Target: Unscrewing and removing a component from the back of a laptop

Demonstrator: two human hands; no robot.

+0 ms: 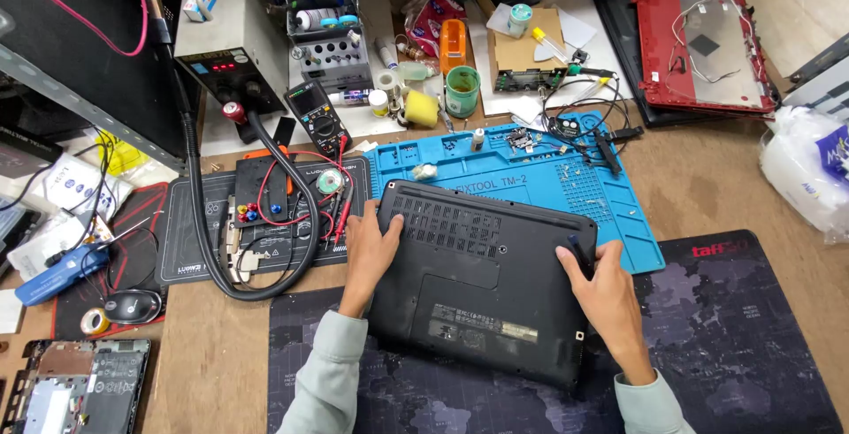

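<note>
I see a black laptop (482, 279) lying upside down, base panel up, near the front edge of the surface (707, 195). Its far edge overlaps the blue work mat (539, 173); its near half rests on the dark desk mat (752, 337).

Left hand (367, 253): laid flat on the laptop's left side near the far corner, fingers (376, 222) spread and pressed on the vent area. It grips nothing — it only bears on the casing.

Right hand (606, 288): placed at the laptop's right edge. Its fingers are curled around a slim dark tool (579, 253), which stands near the right rim of the base panel. I cannot tell whether the tip is touching the panel.

Surroundings:
- To the left of the laptop, a black mat (190, 222) carries a coiled black hose (212, 248) and red leads.
- Behind it stand a multimeter (318, 120) and a grey unit with a red display (225, 45).
- A green cup (462, 89) and a yellow sponge (423, 109) sit beyond the blue work mat, on which small screws and parts lie scattered.
- A red laptop lid (703, 49) with loose wires lies at the far right.
- A computer mouse (133, 306) sits at the near left, well apart from both hands.
</note>
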